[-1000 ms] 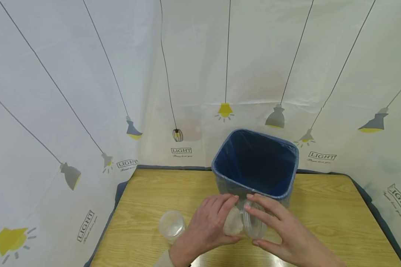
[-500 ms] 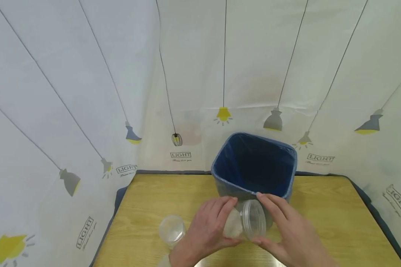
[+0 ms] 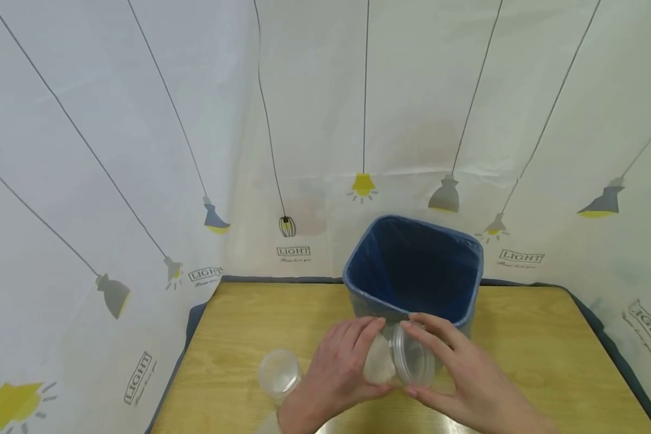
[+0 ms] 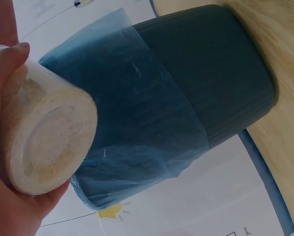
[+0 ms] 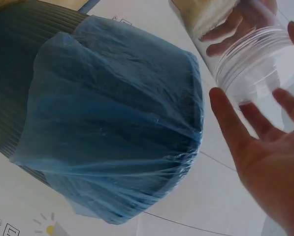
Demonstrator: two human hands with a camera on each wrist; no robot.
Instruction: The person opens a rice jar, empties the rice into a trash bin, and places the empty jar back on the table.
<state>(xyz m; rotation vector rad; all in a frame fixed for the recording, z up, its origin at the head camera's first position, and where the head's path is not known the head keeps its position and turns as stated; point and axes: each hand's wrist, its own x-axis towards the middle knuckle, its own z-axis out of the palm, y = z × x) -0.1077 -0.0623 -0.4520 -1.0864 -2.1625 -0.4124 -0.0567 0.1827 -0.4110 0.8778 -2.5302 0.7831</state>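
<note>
My left hand [image 3: 339, 374] grips a clear jar [image 3: 378, 360] of pale, grainy contents, tipped on its side with its mouth end to the right. In the left wrist view the jar's round base [image 4: 58, 142] faces the camera, fingers and thumb round its wall. At the other end, my right hand [image 3: 469, 380] has its fingertips and thumb around the rim of the clear, ridged jar lid [image 3: 419, 361]. From the right wrist, the lid [image 5: 255, 61] shows as see-through, fingertips right at its edge. Both hands are just in front of the bin.
A dark bin [image 3: 412, 271] lined with a blue bag stands behind the hands on the wooden table [image 3: 542, 349]. Left of the left hand is another clear jar [image 3: 279, 374]. A white cloth printed with lamps [image 3: 304, 120] hangs around the table.
My right hand's fingers spread off the lid half a second ago and have come back around its rim. The left hand holds the jar in nearly the same place.
</note>
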